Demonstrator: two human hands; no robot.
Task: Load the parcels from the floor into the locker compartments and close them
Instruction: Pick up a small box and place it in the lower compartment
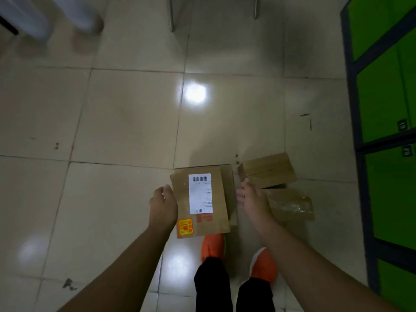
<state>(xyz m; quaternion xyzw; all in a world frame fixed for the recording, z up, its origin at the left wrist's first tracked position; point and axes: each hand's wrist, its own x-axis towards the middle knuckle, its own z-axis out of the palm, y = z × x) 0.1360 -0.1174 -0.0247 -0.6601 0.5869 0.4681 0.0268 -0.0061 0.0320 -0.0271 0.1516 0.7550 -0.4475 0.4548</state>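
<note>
Head view: flat brown cardboard parcel with white label (pixel 200 199) on the tiled floor (pixel 123 120). Left hand (pixel 163 206) curls at its edge, grip unclear; right hand (pixel 252 201) beside it, fingers (pixel 242 195) spread, holding nothing. A one-sided lift could tip it.

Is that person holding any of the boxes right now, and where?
The left hand meets the labelled box at its left edge, but a real grip cannot be told. The right hand is open beside its right edge, holding nothing.
</note>
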